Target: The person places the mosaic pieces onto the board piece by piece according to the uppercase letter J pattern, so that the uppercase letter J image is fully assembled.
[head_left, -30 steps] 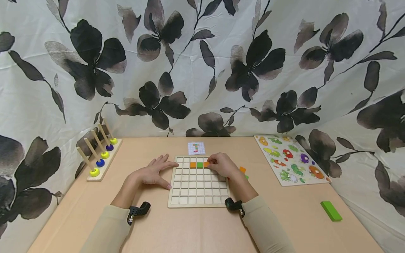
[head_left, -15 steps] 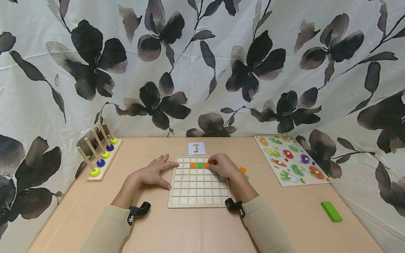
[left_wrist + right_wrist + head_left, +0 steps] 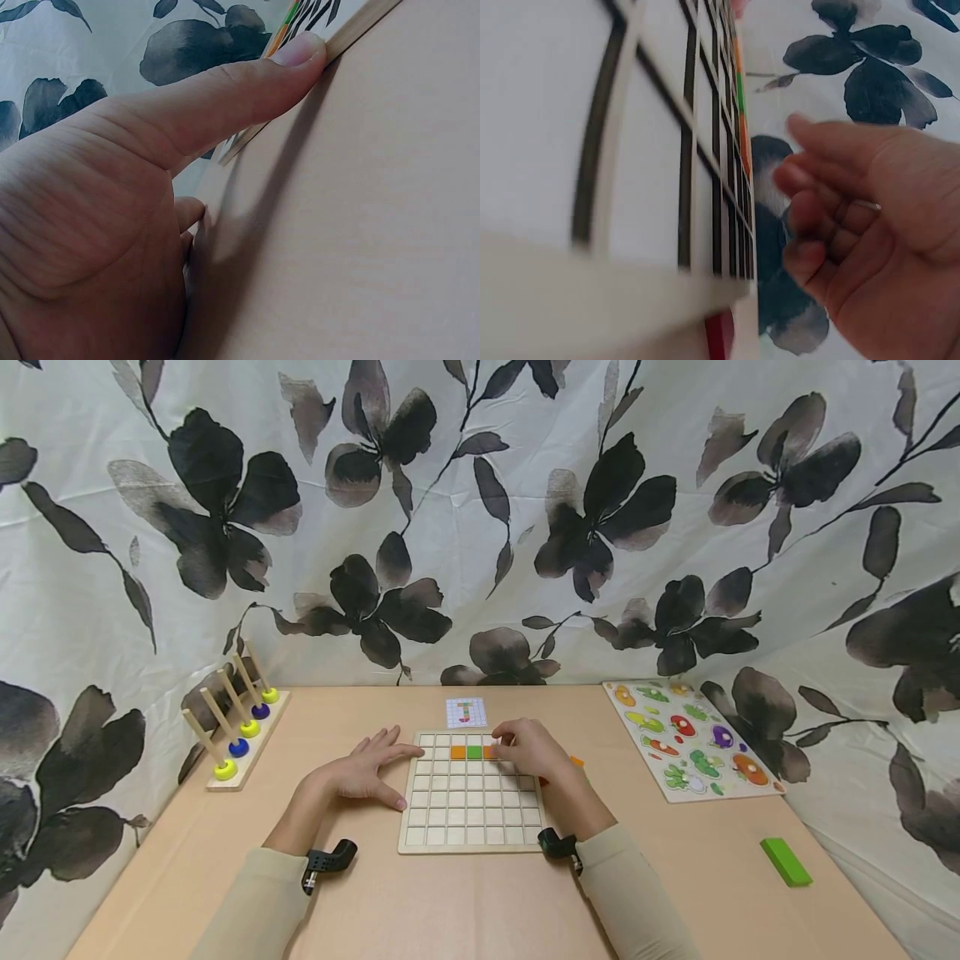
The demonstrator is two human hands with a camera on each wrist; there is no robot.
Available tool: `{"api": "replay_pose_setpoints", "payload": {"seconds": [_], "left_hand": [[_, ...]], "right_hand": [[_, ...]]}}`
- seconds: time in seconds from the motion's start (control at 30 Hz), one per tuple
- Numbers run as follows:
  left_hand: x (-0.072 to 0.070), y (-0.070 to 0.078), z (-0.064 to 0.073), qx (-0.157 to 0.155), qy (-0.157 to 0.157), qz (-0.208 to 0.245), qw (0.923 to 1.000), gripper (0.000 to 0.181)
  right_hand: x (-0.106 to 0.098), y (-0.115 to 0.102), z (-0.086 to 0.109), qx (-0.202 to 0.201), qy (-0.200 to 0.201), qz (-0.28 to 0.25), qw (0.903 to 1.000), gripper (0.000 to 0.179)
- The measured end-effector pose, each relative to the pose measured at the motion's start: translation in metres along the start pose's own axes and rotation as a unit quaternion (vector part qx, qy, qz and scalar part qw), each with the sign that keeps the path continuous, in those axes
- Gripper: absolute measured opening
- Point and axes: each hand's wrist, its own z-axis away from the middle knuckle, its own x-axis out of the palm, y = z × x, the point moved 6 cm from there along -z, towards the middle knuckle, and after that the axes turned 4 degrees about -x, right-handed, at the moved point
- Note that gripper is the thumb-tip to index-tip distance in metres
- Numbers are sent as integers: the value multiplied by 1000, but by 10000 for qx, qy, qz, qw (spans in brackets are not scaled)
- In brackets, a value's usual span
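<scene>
A wooden grid board (image 3: 471, 845) lies in front of me. In one of its upper rows sit an orange tile (image 3: 457, 752), a green tile (image 3: 474, 752) and a second orange tile (image 3: 744, 139), side by side. My left hand (image 3: 367, 768) rests at the board's left side, fingers spread; its thumb touches the board's edge in the left wrist view. Just above the right end of the tile row is my right hand (image 3: 531, 750). The right wrist view shows its fingers loosely bent, apart from the tiles, with nothing between them.
A small pattern card (image 3: 466, 712) lies behind the board. Beside the right forearm are loose tiles, one orange (image 3: 577, 761) and one red (image 3: 720, 334). A peg stand (image 3: 245, 768) with rings stands left; a vegetable picture board (image 3: 701, 743) and green block (image 3: 786, 862) lie right.
My right hand has let go of the right-hand orange tile and risen slightly, shifting a little to the right. The left hand has stayed put.
</scene>
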Motion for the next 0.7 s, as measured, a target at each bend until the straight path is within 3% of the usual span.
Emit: {"api": "replay_pose_setpoints", "payload": {"seconds": [0.2,0.5,0.7], "left_hand": [[1,0,0,16,-14,-2,10000,92],[0,1,1,26,4,-13,10000,93],[-1,1,1,15,12,-14,10000,93]], "right_hand": [[-16,-1,8,-6,110,60,9999,31],[-39,10,20,294,373,-170,9987,32],[-52,12,23,214,382,-308,9986,29]]}}
